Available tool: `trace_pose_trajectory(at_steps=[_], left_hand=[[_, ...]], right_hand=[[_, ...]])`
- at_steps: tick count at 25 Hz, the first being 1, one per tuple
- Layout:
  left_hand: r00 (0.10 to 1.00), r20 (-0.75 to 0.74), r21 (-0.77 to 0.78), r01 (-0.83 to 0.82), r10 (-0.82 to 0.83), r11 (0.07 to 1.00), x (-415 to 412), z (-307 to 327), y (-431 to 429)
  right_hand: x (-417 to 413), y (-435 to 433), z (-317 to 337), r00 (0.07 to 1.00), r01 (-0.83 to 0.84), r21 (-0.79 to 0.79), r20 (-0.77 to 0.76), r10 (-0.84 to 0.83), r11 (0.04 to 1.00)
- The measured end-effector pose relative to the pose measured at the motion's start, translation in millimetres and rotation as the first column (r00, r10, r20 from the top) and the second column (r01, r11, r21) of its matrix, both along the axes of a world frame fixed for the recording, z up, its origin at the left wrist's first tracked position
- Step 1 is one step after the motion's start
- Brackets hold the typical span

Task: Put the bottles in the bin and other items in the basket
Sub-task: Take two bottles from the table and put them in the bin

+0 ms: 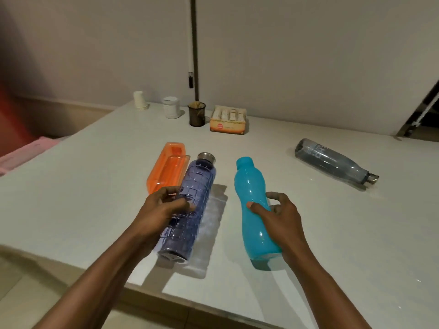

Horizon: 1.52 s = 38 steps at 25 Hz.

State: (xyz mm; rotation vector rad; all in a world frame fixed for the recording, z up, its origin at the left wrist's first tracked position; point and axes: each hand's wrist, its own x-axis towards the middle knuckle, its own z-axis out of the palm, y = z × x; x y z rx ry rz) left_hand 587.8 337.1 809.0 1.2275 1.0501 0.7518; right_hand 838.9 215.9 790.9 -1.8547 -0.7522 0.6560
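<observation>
- Left hand [164, 206]: fingers curled around purple bottle [188, 205], beside orange container [167, 167].
- Right hand [275, 216]: fingers wrapped on blue bottle [253, 203].
- Grey bottle [332, 161] lying apart on table [83, 186].

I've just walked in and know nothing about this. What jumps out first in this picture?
Two bare hands, each closed on a bottle at the near edge of the white table: the left hand holds a ribbed purple bottle, the right hand a bright turquoise bottle. An orange container lies just left of the purple one, and a grey bottle lies on its side far right.
</observation>
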Motion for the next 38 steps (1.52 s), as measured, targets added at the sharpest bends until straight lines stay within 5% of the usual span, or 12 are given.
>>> trace_pose_trajectory(at_steps=[4,15,24,33,38], left_hand=[[0.988,0.128,-0.011,-0.089,0.089,0.996,-78,-1,-11],[0.908,0.182,0.097,-0.398,0.377,0.912,-369,-23,-56],[0.768,0.083,0.028,-0.638,0.635,0.769,-580,-71,-72],[0.598,-0.174,0.073,-0.784,0.782,0.616,-670,-131,-25],[0.551,-0.341,0.091,-0.787,0.762,0.61,-724,-145,24]], right_hand=[[-64,14,7,0.979,-0.135,0.11,-0.141,0.15,0.985],[-331,63,9,0.871,-0.436,0.251,-0.123,0.475,0.864],[-552,99,-39,0.739,-0.65,0.154,-0.098,0.666,0.744],[-677,187,-109,0.625,-0.781,-0.043,-0.081,0.777,0.623],[-748,270,-141,0.565,-0.824,-0.113,-0.085,0.821,0.555]])
